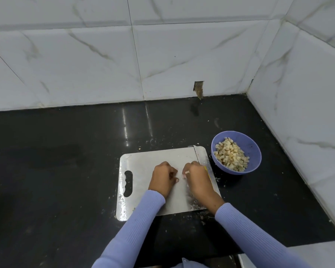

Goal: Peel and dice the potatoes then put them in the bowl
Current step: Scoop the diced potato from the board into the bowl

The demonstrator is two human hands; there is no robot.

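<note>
Both hands are down on the steel cutting board (143,161), knuckles up and fingers curled under. The right hand (196,176) is pinching a couple of small pale potato bits (186,174) at its fingertips. The left hand (162,176) is curled too, but I honestly can't tell if there's anything in it (the fingers hide whatever's under there). A knife (198,154) lies along the right edge of the board, with its blade pointing away and a bit of yellow handle peeking out beside the right hand. The blue bowl (253,149) sits just off the board's right side, on the black countertop (56,161), heaped with diced potato (232,154). Scraps and peel bits are scattered round the board's near right corner.
</note>
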